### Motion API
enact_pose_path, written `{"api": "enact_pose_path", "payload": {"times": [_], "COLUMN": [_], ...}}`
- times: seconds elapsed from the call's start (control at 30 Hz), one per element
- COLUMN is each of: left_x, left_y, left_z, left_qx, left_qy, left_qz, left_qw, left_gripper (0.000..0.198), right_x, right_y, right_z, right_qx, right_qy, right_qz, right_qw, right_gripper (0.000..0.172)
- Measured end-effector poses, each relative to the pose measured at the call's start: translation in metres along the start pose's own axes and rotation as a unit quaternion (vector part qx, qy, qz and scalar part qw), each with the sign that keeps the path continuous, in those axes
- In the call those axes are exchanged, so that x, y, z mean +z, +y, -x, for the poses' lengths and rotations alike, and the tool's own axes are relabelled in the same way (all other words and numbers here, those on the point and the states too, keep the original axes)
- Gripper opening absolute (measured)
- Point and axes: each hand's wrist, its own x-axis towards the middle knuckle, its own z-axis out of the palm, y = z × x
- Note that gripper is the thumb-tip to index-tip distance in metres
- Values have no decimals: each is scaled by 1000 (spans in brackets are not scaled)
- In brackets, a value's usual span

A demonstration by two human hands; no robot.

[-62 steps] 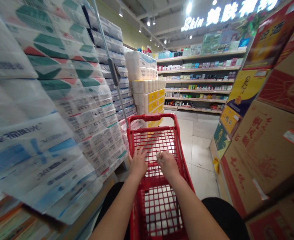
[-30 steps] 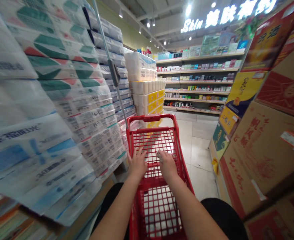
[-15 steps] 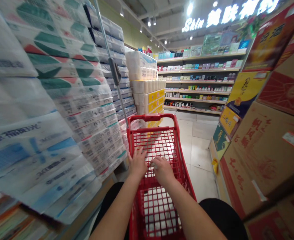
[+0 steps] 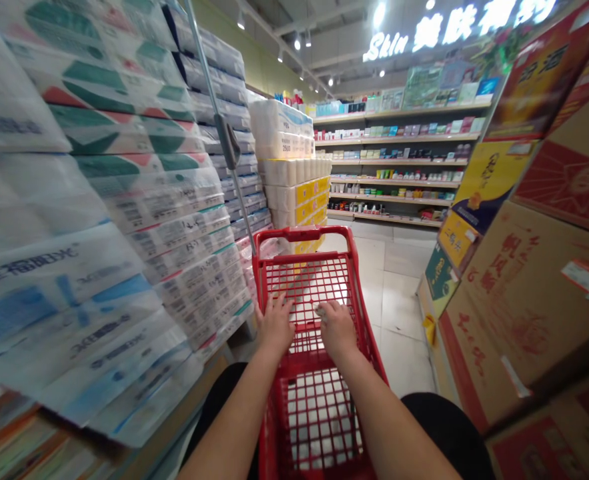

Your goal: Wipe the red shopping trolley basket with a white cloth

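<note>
1. Nearest of all, two bare arms reach forward over dark trousers [image 4: 447, 427].
2. The left hand [image 4: 275, 325] lies on the near end of the red cart [image 4: 304, 235]. Its fingers [image 4: 279, 303] are stretched out flat on the red wire, not curled round anything.
3. The right hand [image 4: 337, 328] rests just beside it on the same end. Its fingers are bent, and a small pale bit [image 4: 319, 311] shows at the tips. I cannot tell what it is, or if the hand is squeezing it.
4. Half a second ago the right hand was slid over, almost touching the left one. Now it is back on its own side, and the two hands are apart again.
5. The cart sits straight ahead in the aisle, in much the same spot as before, with nothing in it that I can see.
6. On the left, tall piles of tissue packs [image 4: 124, 200] stand very close, with a silver pole [image 4: 209, 80] leaning past them.
7. On the right are big brown boxes [image 4: 519, 293] with red writing.
8. Ahead, past the pale floor tiles [image 4: 399, 307], stands a stack of white paper rolls [image 4: 287, 147].
9. Farthest away, long shelves [image 4: 399, 167] hold small bottles and boxes under a bright white sign [image 4: 454, 23].
</note>
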Motion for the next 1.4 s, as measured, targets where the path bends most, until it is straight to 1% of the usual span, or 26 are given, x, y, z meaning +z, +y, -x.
{"api": "enact_pose_path", "payload": {"times": [0.1,0.13,0.17,0.2,0.27,0.3,0.33,0.37,0.47,0.53,0.6,0.63,0.67,0.7,0.77,0.8,0.83,0.87,0.93,0.97,1.0,1.13,1.2,1.27,1.33,1.4], "left_x": [1,2,2,2,2,2,2,1,1,1,1,1,1,1,0,-1,-1,-2,-3,-4,-5,-12,-16,-20,-23,-26], "left_y": [0,-1,-1,-1,-1,-1,0,0,0,0,0,0,0,0,1,1,1,2,3,3,3,3,2,2,1,1], "left_z": [0,0,0,0,0,0,0,0,0,0,0,0,0,0,0,0,0,0,-1,-2,-4,-12,-14,-15,-15,-14], "left_qx": [1,2,4,5,5,5,5,5,9,11,11,9,8,7,5,5,4,2,-5,-9,-15,-49,-60,-62,-60,-52], "left_qy": [6,7,8,8,7,8,9,10,17,20,18,17,15,13,10,9,7,5,1,0,-1,-24,-39,-50,-59,-67], "left_qz": [-2,-3,-4,-4,-4,-3,-3,-2,2,6,7,8,8,8,8,9,10,13,23,30,38,80,97,103,104,104], "left_qw": [1000,1000,1000,1000,1000,1000,1000,1000,1000,1000,1000,1000,1000,1000,1000,1000,1000,1000,1000,1000,999,995,993,991,991,991], "left_gripper": [53,52,52,53,54,54,54,54,52,52,53,53,53,53,52,52,53,53,53,54,54,50,48,49,50,49], "right_x": [3,4,4,4,2,2,2,3,5,6,5,5,5,5,5,5,4,3,0,-1,-1,-2,-5,-10,-16,-22], "right_y": [-1,-1,-1,0,1,1,1,1,-1,0,2,2,2,2,0,0,0,1,3,3,3,-8,-12,-11,-5,1], "right_z": [3,3,3,2,0,0,0,1,2,2,0,0,0,0,2,3,3,2,0,-1,-1,4,8,8,3,-9], "right_qx": [-81,-95,-92,-71,-11,6,8,-7,-68,-51,0,14,14,-2,-59,-76,-76,-59,-2,14,14,-68,-83,-59,-11,23], "right_qy": [-43,-50,-46,-32,7,18,17,7,-32,-19,17,28,29,19,-19,-33,-36,-29,5,17,20,-10,-12,0,10,-9], "right_qz": [-33,-42,-44,-40,-20,-12,-10,-13,-40,-41,-27,-20,-18,-23,-46,-57,-60,-56,-30,-17,-10,-29,-48,-57,-52,-43], "right_qw": [995,993,994,996,1000,1000,1000,1000,996,998,999,999,999,1000,997,995,995,996,1000,1000,1000,997,995,997,999,999], "right_gripper": [35,35,34,33,32,32,33,34,38,35,32,32,33,35,38,38,36,34,31,31,32,38,39,38,35,31]}}
